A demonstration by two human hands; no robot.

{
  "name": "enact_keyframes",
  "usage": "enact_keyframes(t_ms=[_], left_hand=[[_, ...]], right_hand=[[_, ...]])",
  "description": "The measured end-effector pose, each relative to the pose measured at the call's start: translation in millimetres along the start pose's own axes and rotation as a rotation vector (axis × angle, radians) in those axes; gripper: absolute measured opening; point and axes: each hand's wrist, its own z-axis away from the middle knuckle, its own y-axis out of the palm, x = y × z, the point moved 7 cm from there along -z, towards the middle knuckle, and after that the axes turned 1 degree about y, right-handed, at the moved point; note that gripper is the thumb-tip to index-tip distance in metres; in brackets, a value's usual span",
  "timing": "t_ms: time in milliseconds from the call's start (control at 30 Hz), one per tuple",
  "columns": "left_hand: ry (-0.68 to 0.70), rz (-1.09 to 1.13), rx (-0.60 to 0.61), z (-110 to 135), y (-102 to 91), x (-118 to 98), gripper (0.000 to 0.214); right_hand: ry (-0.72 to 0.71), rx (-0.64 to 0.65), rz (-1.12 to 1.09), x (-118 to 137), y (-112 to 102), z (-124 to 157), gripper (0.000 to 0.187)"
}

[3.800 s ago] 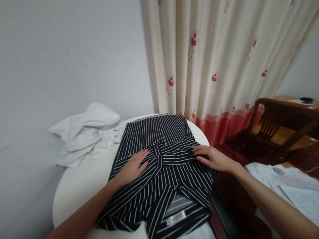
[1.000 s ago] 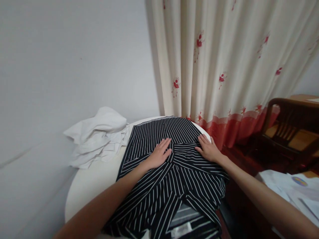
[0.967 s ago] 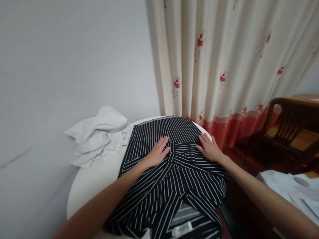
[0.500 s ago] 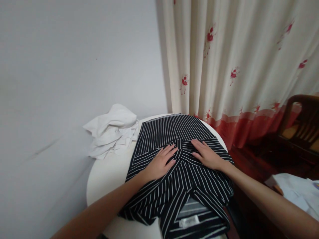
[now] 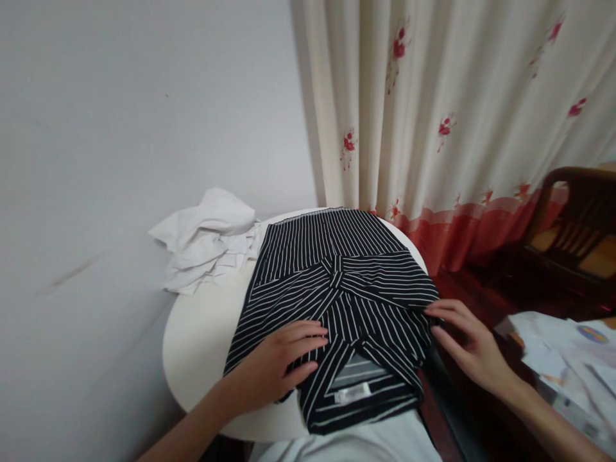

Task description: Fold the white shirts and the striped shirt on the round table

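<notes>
A black garment with thin white stripes (image 5: 337, 289) lies spread on a round white table (image 5: 202, 340), its sleeves folded in and crossed over the middle. A white label shows at its near edge. My left hand (image 5: 274, 362) lies flat and open on the near left part of the garment. My right hand (image 5: 464, 337) is at the garment's right edge, fingers stretched out and touching the cloth there.
A heap of white cloth (image 5: 206, 237) sits at the table's far left against the grey wall. A cream curtain with red flowers (image 5: 433, 109) hangs behind. A dark wooden chair (image 5: 568, 231) stands at the right, and white papers (image 5: 568, 353) lie near the right edge.
Both hands have slid from the garment's middle toward me. The left now rests near the front left, the right has gone out to the right edge.
</notes>
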Motion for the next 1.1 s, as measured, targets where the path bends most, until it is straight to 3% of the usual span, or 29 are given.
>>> enact_keyframes(t_ms=[100,200,333,467,633,833,933,1100], left_hand=[[0.005,0.004,0.042,13,10.4,-4,0.056],[0.035,-0.001,0.140,23,26.3,-13,0.085],[0.018,-0.036,0.218,30,47.3,-20,0.094],[-0.031,-0.055,0.166,32,53.8,-21,0.086],[-0.106,-0.048,0.006,33,42.3,-11,0.062],[-0.324,0.012,-0.237,26,14.9,11,0.026],[-0.454,0.063,-0.314,19,5.3,30,0.029],[-0.483,0.135,-0.393,0,-4.6,55,0.043]], right_hand=[[-0.164,0.207,0.079,10,22,30,0.055],[-0.302,0.277,0.165,17,38,44,0.078],[-0.429,0.227,0.204,31,50,45,0.059],[-0.484,0.180,0.134,50,53,40,0.038],[-0.276,0.170,-0.063,60,50,20,0.026],[0.102,0.101,-0.106,39,61,-18,0.035],[0.149,0.133,-0.064,35,68,-35,0.036],[0.144,0.160,0.223,37,73,-50,0.043]])
